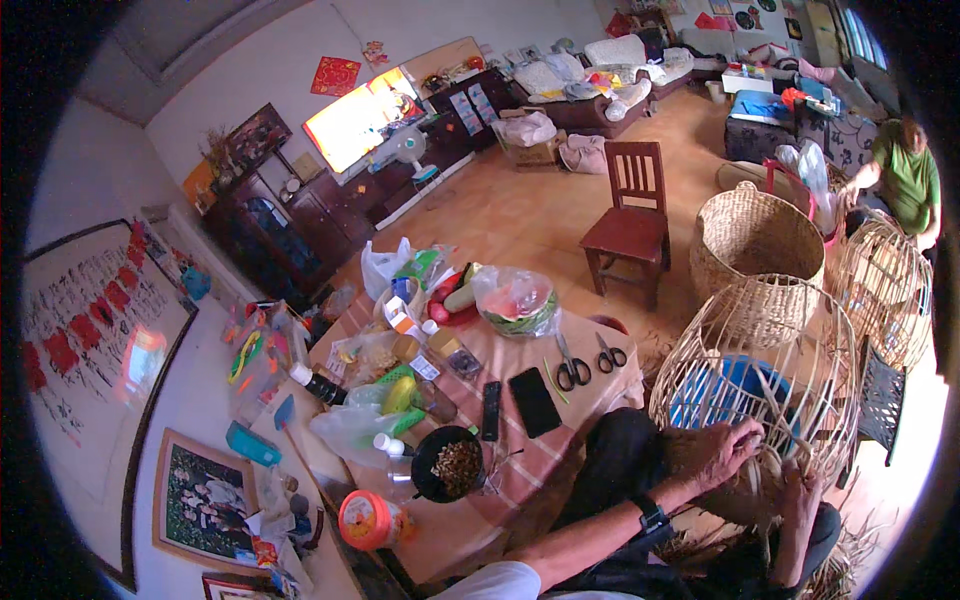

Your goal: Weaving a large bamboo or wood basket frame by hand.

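Note:
An unfinished wicker basket, an open cage of pale upright canes, rests on my lap at the right. My left hand, with a dark watch on its wrist, grips the woven lower part of the basket. My right hand comes up from the lower edge and holds the canes just right of the left hand. Through the canes a blue container shows behind the basket. Loose cane ends hang below my hands.
The cloth-covered table at my left carries two pairs of scissors, a black phone, a remote, a bowl of nuts, bottles and bags. A wooden chair and a finished basket stand beyond. A person in green works on another basket frame.

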A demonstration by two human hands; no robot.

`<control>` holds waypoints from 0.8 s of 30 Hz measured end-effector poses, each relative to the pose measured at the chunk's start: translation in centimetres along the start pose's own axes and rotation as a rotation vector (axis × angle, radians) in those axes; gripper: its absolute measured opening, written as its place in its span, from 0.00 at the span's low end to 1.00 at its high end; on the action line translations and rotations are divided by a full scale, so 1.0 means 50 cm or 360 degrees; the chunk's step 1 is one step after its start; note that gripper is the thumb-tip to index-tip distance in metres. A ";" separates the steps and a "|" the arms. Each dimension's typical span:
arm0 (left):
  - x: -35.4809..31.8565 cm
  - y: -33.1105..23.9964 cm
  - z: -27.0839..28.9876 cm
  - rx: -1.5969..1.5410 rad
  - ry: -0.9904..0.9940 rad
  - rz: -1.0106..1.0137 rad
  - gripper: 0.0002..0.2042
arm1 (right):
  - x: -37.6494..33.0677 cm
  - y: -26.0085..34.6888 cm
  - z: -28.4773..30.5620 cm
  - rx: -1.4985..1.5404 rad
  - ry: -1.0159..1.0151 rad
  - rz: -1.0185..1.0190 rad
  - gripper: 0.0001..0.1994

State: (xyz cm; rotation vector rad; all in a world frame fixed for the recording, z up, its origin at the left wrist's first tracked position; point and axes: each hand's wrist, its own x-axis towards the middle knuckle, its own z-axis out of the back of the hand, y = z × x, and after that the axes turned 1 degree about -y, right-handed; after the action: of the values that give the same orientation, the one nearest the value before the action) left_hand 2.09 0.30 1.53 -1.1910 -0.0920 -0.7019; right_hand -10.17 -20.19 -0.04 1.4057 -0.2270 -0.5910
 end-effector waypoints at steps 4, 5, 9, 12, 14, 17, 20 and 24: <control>-0.038 0.081 0.039 0.0358 0.0179 0.0158 0.08 | -0.043 0.069 -0.042 0.0117 -0.0045 -0.0259 0.13; -0.039 0.063 0.041 0.0336 0.0204 0.0146 0.08 | 0.004 -0.055 -0.002 0.0326 -0.0014 0.0002 0.13; -0.055 -0.039 0.067 0.0871 0.0039 -0.0491 0.17 | 0.024 -0.076 0.001 0.0085 -0.0155 0.0073 0.14; -0.060 -0.030 0.046 0.0863 0.0102 -0.0634 0.21 | 0.004 -0.081 -0.011 -0.0016 -0.0198 0.0395 0.15; -0.062 -0.016 0.043 0.0895 0.0238 -0.0633 0.20 | -0.030 -0.025 -0.030 0.0010 -0.0078 0.0343 0.16; -0.058 -0.030 0.043 0.0934 0.0282 -0.0582 0.19 | -0.032 -0.002 -0.021 0.0105 0.0025 0.0162 0.16; -0.053 -0.031 0.043 0.0951 0.0286 -0.0565 0.18 | -0.031 0.041 -0.002 0.0055 0.0093 0.0321 0.16; -0.056 -0.013 0.058 0.0853 -0.0018 -0.0531 0.17 | -0.037 0.032 -0.014 -0.0090 0.0055 0.0355 0.13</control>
State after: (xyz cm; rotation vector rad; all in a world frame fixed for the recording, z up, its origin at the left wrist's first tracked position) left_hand 0.36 3.96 2.01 -0.6679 -0.4682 -0.8926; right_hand -10.95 -18.57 1.75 1.3139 -0.3320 -0.3860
